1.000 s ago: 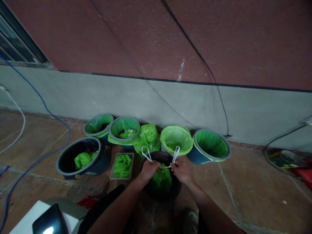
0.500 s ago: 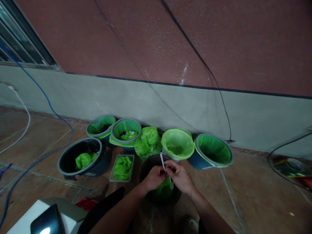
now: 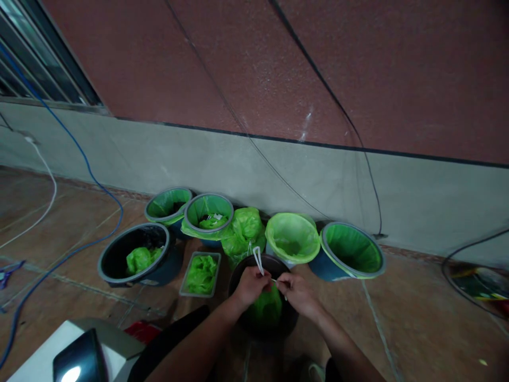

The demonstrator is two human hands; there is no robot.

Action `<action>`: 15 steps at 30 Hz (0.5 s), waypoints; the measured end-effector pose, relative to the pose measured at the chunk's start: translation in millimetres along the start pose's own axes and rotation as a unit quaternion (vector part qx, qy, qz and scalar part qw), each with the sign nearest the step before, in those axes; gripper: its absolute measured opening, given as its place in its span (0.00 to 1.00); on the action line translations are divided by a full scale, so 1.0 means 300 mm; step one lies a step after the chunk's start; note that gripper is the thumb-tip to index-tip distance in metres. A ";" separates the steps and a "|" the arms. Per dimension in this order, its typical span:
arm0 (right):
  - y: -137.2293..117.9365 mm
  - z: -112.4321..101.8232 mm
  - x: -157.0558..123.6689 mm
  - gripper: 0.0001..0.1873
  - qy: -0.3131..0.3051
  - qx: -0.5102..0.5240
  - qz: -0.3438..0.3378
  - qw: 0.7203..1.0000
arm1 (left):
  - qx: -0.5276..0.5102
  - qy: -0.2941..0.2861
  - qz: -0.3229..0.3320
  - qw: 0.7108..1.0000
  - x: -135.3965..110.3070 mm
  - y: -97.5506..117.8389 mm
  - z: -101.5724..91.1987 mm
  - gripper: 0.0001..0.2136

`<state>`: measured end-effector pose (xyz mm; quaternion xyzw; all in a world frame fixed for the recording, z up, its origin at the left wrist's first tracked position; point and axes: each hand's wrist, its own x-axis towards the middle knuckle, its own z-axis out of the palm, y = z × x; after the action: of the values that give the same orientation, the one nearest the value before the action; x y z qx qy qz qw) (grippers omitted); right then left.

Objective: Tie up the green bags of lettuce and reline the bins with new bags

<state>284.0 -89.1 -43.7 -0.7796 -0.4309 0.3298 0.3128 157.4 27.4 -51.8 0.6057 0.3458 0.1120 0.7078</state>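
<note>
My left hand (image 3: 251, 286) is closed in a pinch on a white string (image 3: 258, 260), whose loop stands up above the fingers. Close beside it, my right hand (image 3: 296, 292) pinches the same string, with a short stretch running between the two hands and an end hanging below. Both hands are over a dark round bin (image 3: 292, 323). Inside that bin, a green plastic bag (image 3: 266, 306) shows under my fingers, its top partly hidden by them.
Along the wall stand a tied green bag (image 3: 244, 228) and several lined bins, including a pale one (image 3: 292, 237) and a blue one (image 3: 332, 265). Left are a black bin (image 3: 107, 265), a clear tray (image 3: 184, 289) of green plastic, and a blue cable (image 3: 87, 249).
My hands have moved slightly apart, and the string now stretches between them. Its upper part, a single strip before, now shows as a loop above my left hand. The view has shifted slightly.
</note>
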 end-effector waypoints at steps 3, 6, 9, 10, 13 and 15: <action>-0.006 -0.007 -0.003 0.12 -0.033 0.022 0.002 0.999 | -0.038 0.023 -0.023 0.999 0.002 0.002 -0.014 0.03; -0.006 -0.011 -0.004 0.12 -0.059 0.008 -0.007 0.998 | 0.019 0.023 0.002 1.000 -0.001 0.009 -0.029 0.03; 0.007 -0.017 0.000 0.10 -0.062 -0.023 0.008 0.998 | 0.119 0.002 0.050 0.992 -0.001 0.017 -0.037 0.02; 0.012 -0.018 0.002 0.10 -0.060 -0.033 0.012 0.998 | 0.153 -0.002 0.062 0.986 0.000 0.019 -0.037 0.02; 0.023 -0.013 0.007 0.09 -0.036 -0.056 0.000 0.998 | 0.221 0.005 0.082 0.972 0.001 0.022 -0.032 0.05; 0.022 0.003 0.010 0.12 -0.012 -0.060 -0.019 0.998 | 0.237 0.011 0.103 0.966 -0.001 0.018 -0.026 0.08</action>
<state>287.8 -89.2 -50.1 -0.7842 -0.4687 0.3069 0.2667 153.5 34.6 -46.8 0.7870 0.3058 0.1060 0.5252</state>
